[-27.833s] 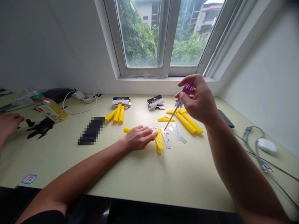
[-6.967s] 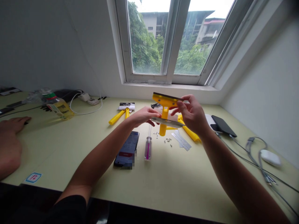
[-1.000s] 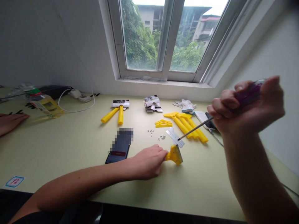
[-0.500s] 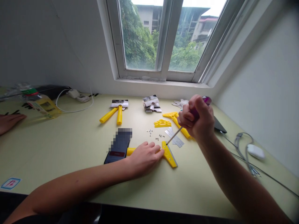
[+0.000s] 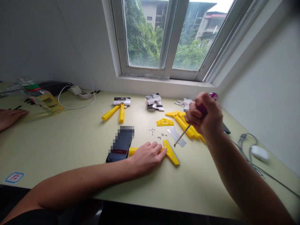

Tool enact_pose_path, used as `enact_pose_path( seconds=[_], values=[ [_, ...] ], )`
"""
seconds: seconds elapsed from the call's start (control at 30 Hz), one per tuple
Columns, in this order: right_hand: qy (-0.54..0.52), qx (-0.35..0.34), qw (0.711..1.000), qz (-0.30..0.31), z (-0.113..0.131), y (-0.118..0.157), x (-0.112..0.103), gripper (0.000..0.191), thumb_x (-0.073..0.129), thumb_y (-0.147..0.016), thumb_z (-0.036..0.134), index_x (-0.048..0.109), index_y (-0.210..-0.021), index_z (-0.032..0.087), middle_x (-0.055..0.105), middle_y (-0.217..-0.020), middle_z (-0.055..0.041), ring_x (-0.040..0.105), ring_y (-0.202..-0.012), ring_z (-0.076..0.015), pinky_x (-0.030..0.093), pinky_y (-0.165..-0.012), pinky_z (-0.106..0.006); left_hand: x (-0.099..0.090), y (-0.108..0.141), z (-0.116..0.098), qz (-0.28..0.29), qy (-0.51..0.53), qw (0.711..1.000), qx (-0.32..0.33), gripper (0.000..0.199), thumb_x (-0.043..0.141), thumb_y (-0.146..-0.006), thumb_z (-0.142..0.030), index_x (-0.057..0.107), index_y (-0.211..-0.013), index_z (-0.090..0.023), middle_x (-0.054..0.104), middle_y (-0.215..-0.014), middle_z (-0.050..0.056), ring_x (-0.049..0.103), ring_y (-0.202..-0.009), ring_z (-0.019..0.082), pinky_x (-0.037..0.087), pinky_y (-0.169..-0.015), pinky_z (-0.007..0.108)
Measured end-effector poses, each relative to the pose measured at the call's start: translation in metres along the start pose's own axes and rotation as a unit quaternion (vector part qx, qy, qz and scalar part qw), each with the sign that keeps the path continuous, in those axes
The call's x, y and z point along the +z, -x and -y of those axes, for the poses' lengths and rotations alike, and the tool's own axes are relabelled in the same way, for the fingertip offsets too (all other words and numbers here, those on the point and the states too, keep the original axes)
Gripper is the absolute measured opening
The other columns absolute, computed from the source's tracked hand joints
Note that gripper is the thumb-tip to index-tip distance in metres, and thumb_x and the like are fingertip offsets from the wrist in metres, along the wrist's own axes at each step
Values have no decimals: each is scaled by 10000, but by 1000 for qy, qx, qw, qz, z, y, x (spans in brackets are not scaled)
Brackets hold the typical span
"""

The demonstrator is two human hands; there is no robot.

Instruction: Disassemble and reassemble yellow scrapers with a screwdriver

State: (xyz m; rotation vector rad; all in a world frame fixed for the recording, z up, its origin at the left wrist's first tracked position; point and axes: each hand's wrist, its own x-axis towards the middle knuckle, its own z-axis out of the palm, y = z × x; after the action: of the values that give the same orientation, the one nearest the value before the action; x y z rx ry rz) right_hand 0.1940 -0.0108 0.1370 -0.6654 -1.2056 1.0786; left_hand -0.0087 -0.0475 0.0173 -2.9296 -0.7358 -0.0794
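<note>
Moved since the prior frame: your right hand (image 5: 203, 115), clenched around a purple-handled screwdriver (image 5: 182, 135), has swung the steel shaft so its tip sits just beside the yellow scraper head (image 5: 172, 153). Your left hand (image 5: 147, 158) lies spread, not gripping, across the scraper handle (image 5: 133, 152), pinning it to the pale green desk (image 5: 70, 150) so the head stays steady. Kept within reach: loose screws (image 5: 152, 130), steel blades (image 5: 176, 137), spare yellow scrapers (image 5: 185, 125), and a pixelated phone (image 5: 120, 144) just beside the handle's end.
</note>
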Motion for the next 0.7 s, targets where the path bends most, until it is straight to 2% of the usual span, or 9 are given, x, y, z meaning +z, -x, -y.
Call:
enact_pose_path(
  seconds=[0.1,0.2,0.37,0.7],
  values=[
    [24,33,999,9,2,-4,-8,459,677,-803,514,388,-615,211,324,-434,86,243,-306,-53,215,-290,-199,0,0,0,0,0,1000,0,430,337,-970,-204,440,-1376,-107,591,-1100,135,532,-946,253,444,-749,369],
    [31,47,998,1,-6,-6,-11,459,686,-798,519,396,-619,211,328,-432,87,247,-309,-51,215,-293,-196,-1,0,0,0,1,1000,-1,425,321,-975,-203,449,-1369,-107,591,-1108,135,534,-942,250,446,-755,368],
    [12,34,999,-8,-19,-10,-11,471,699,-782,528,391,-620,211,341,-436,85,262,-313,-53,220,-303,-201,0,1,0,0,0,1000,1,433,325,-971,-197,441,-1377,-100,591,-1114,139,532,-946,252,453,-752,374],
    [4,-13,999,-32,-5,-13,-19,450,696,-782,522,395,-638,220,341,-435,86,244,-309,-59,221,-299,-219,-1,1,0,1,2,1000,1,429,328,-975,-206,439,-1377,-104,592,-1110,148,539,-948,255,448,-754,373]
  ],
)
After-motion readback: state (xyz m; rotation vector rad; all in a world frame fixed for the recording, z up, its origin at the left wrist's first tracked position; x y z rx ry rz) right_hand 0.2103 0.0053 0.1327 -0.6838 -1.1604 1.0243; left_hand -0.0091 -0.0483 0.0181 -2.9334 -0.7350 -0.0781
